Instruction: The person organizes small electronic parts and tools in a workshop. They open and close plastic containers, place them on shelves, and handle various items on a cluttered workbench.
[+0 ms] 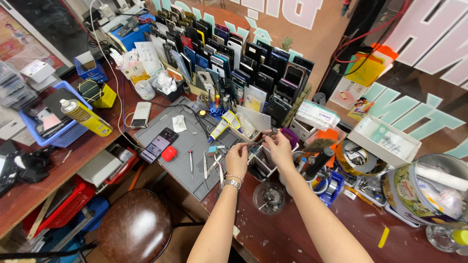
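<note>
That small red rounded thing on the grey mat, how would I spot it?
Find the grey work mat in the desk's middle. On its left part lies a dark smartphone with a lit screen; the small red rounded plastic piece sits just right of it, the mat's only red item.

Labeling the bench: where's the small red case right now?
In the head view, the red case lies on the grey work mat's left part, beside the lit phone, left of the left hand.
</note>
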